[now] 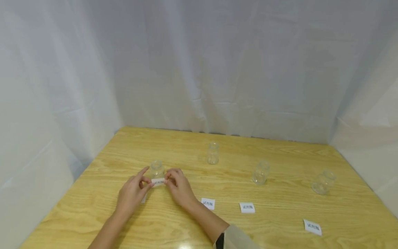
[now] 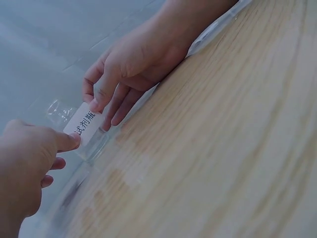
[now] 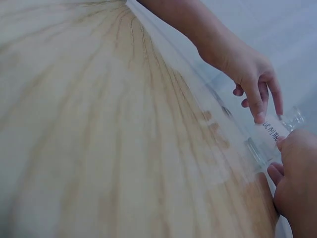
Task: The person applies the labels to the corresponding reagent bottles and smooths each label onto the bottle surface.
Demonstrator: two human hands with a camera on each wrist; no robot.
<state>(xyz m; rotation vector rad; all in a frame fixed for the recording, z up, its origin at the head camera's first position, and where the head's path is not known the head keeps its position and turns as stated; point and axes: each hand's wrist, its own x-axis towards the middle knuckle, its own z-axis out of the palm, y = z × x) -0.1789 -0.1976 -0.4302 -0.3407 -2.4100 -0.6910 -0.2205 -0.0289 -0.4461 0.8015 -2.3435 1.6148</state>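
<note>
In the head view a small clear glass bottle (image 1: 157, 166) stands upright at the left of the table. A white paper label (image 1: 158, 181) with printed black characters is held across its front. My left hand (image 1: 132, 192) pinches the label's left end, and my right hand (image 1: 180, 190) pinches the right end. Both thumbs show on the printed face of the label (image 2: 85, 123) in the left wrist view. The glass lies close behind the paper; whether the label sticks to it I cannot tell. Another white slip (image 1: 144, 198) is mostly hidden by my left hand.
Three more clear bottles stand on the wooden table (image 1: 273, 221): one at the back middle (image 1: 212, 154), one right of centre (image 1: 261, 172), one far right (image 1: 323, 182). Nearer me lie three white labels, left (image 1: 208, 203), middle (image 1: 247, 207) and right (image 1: 312, 227). White sheeting (image 1: 217, 69) surrounds the table.
</note>
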